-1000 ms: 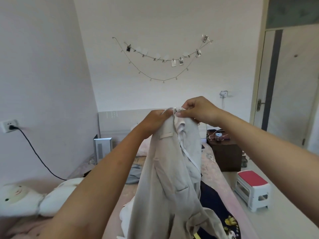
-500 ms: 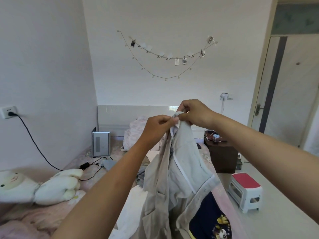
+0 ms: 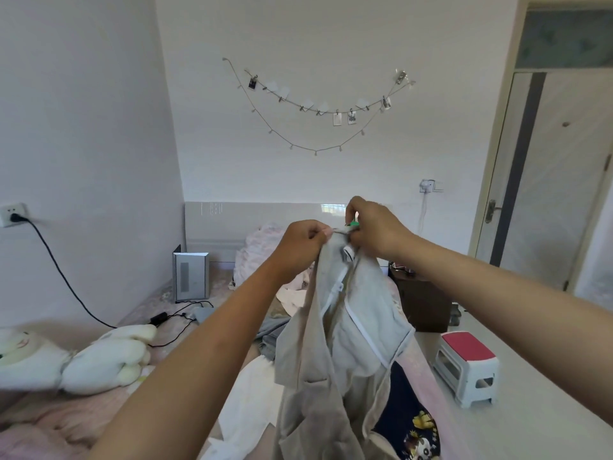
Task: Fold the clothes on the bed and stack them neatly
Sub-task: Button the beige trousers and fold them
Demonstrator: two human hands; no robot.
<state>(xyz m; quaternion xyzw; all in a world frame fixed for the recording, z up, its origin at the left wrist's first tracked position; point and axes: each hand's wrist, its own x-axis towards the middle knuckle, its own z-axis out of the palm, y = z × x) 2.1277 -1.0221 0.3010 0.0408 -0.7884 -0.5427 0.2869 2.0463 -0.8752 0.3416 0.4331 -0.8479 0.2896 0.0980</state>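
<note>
A beige garment (image 3: 335, 353) with white piping hangs in the air above the bed (image 3: 59, 413). My left hand (image 3: 300, 247) pinches its top edge, and my right hand (image 3: 374, 229) grips the same edge right beside it; something small and green shows at those fingers. A dark navy piece with a cartoon print (image 3: 408, 416) lies on the bed under the garment. White cloth (image 3: 252, 400) and grey-blue cloth (image 3: 272, 330) lie further back on the pink cover.
A white plush toy (image 3: 76, 356) lies at the bed's left. A grey box-shaped device (image 3: 190, 277) with cables stands near the headboard. A dark nightstand (image 3: 424, 303) and a white stool with a red top (image 3: 467, 366) stand right of the bed. A door is at far right.
The view has dropped, showing more of the bed. My hands stay close together at the garment's top edge, and the garment has spread wider as it hangs.
</note>
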